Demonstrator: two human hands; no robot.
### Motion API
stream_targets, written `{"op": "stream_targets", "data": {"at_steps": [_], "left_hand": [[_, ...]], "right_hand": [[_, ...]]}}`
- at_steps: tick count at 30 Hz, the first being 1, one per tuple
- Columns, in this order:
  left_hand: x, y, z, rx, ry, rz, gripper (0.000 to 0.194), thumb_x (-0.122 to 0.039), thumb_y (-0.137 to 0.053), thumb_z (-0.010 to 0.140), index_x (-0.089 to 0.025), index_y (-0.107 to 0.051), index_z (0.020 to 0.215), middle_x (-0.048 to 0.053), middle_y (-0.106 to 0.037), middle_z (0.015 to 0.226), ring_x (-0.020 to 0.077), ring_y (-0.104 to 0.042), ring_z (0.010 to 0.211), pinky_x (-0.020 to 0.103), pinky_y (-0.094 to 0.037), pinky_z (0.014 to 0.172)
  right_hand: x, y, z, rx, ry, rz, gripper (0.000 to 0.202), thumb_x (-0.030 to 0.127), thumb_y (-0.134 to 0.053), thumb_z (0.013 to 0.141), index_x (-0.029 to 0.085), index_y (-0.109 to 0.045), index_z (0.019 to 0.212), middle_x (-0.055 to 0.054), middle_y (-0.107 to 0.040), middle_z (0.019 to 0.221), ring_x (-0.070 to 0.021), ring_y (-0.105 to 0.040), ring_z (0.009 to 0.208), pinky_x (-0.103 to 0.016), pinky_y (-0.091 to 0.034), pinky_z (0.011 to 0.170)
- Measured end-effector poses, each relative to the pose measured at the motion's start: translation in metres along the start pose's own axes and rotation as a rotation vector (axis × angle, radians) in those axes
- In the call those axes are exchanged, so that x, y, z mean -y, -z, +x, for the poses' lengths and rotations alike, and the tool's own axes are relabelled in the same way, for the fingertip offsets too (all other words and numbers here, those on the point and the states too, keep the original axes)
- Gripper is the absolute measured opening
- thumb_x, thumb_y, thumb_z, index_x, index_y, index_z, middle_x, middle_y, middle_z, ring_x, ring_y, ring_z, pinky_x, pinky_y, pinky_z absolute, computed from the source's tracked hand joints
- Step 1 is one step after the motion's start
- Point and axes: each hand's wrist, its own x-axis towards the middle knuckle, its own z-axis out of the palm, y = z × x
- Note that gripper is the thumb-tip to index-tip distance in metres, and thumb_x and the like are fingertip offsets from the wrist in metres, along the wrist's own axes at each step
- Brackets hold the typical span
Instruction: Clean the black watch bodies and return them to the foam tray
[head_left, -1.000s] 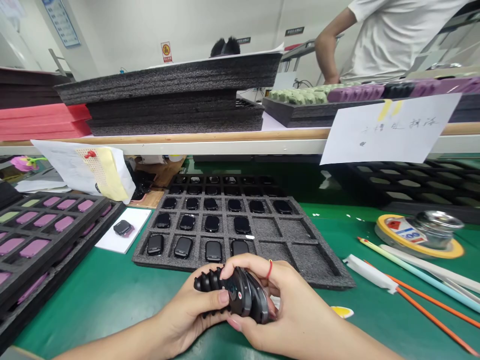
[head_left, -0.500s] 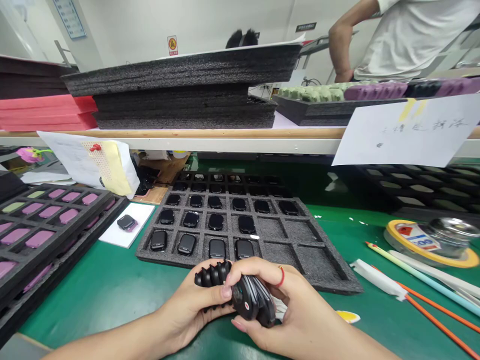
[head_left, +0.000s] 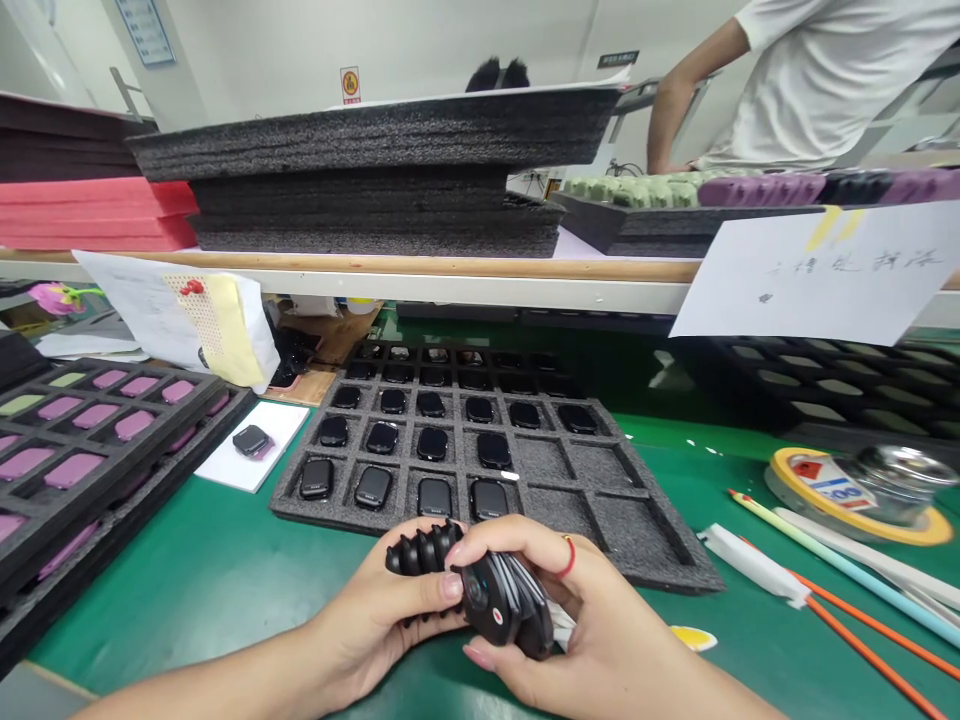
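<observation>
Both hands hold a bundle of black parts (head_left: 495,605) over the worktop (head_left: 187,600).
From my station I see the left hand (head_left: 379,608) with its fingers wrapped around the ribbed end, while the right hand (head_left: 600,620) grips the smooth, rounded end. I judge the bundle light and fairly stiff; the ribs should grip well, but the smooth faces may slip or scratch, so I'd take the ribs and outer edges. It looks black throughout, with thin grey-edged layers and a small red-and-white dot. Just beyond lies the foam tray (head_left: 645,530), partly filled with watches (head_left: 433,443).
</observation>
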Motion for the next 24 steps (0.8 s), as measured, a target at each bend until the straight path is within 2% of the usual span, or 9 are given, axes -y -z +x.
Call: {"op": "stream_targets", "data": {"at_steps": [4,12,15,19,24], "left_hand": [[0.001,0.002,0.001,-0.026,0.003,-0.001,0.058,-0.024,-0.099,0.052,-0.017,-0.065,0.099,0.002,-0.073,0.09,0.016,-0.071,0.085,0.024,-0.057,0.076],[0.003,0.005,0.003,-0.021,0.007,0.015,0.058,-0.025,-0.098,0.054,-0.017,-0.063,0.099,0.005,-0.072,0.094,0.0193,-0.071,0.091,0.029,-0.057,0.081],[0.004,0.005,0.003,-0.014,0.012,0.028,0.061,-0.027,-0.098,0.054,-0.017,-0.062,0.102,0.007,-0.072,0.097,0.0213,-0.071,0.092,0.03,-0.056,0.078],[0.003,0.003,0.002,-0.056,0.012,0.045,0.064,-0.029,-0.098,0.053,-0.018,-0.064,0.106,0.005,-0.072,0.097,0.0178,-0.07,0.087,0.023,-0.053,0.068],[-0.001,0.0,0.002,-0.072,0.008,0.026,0.058,-0.027,-0.098,0.055,-0.018,-0.066,0.102,0.003,-0.073,0.094,0.0169,-0.07,0.088,0.023,-0.055,0.073]], "right_hand": [[-0.001,-0.002,0.0,-0.009,0.013,0.03,0.046,0.008,-0.07,0.07,0.03,-0.063,0.11,-0.001,-0.073,0.104,-0.0165,-0.072,0.085,-0.019,-0.055,0.062],[-0.002,-0.004,0.002,-0.015,0.072,0.134,0.051,0.004,-0.069,0.07,0.027,-0.059,0.115,-0.002,-0.073,0.109,-0.0168,-0.074,0.099,-0.02,-0.06,0.082],[-0.006,-0.007,0.001,-0.032,0.058,0.162,0.052,0.005,-0.07,0.071,0.028,-0.058,0.116,-0.002,-0.073,0.113,-0.016,-0.074,0.096,-0.019,-0.06,0.077],[-0.011,-0.01,0.002,-0.063,0.027,0.202,0.048,0.009,-0.07,0.071,0.028,-0.058,0.114,-0.002,-0.074,0.108,-0.0156,-0.075,0.087,-0.018,-0.059,0.067],[-0.012,-0.011,0.003,-0.098,-0.006,0.151,0.046,0.012,-0.068,0.069,0.027,-0.059,0.112,-0.001,-0.075,0.099,-0.0145,-0.074,0.077,-0.016,-0.056,0.058]]}}
